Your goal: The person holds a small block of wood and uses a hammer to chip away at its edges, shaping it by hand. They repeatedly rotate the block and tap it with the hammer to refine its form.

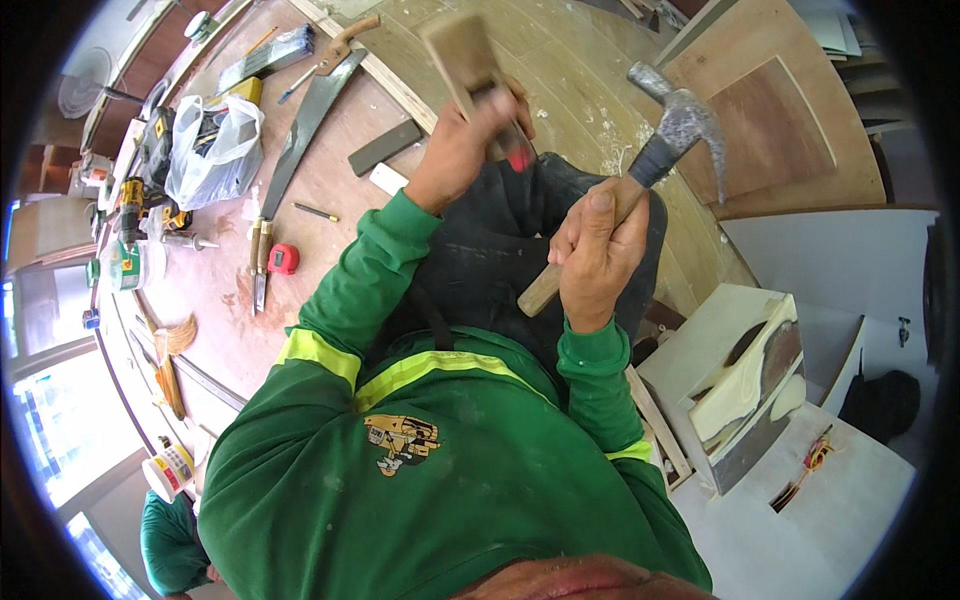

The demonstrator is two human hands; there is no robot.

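My left hand (465, 140) is closed around a wooden hand plane (460, 55), a brown block with a red tip at its near end, partly smeared by motion. My right hand (602, 245) grips a claw hammer (690, 125) by its wooden handle, with dark wrapping below the worn grey head. The hammer head points up and away, its claw to the right. Plane and hammer are apart, both held above my dark-trousered lap. On the bench to the left of the plane lies a dark flat block (385, 148).
Along the bench (330, 215) at left lie a handsaw (308, 130), chisels (261, 262), a red tape measure (283, 259), a white plastic bag (215, 155) and a cordless drill (131, 207). A smeared box-like piece (715, 360) stands at right. Another person (172, 540) is at lower left.
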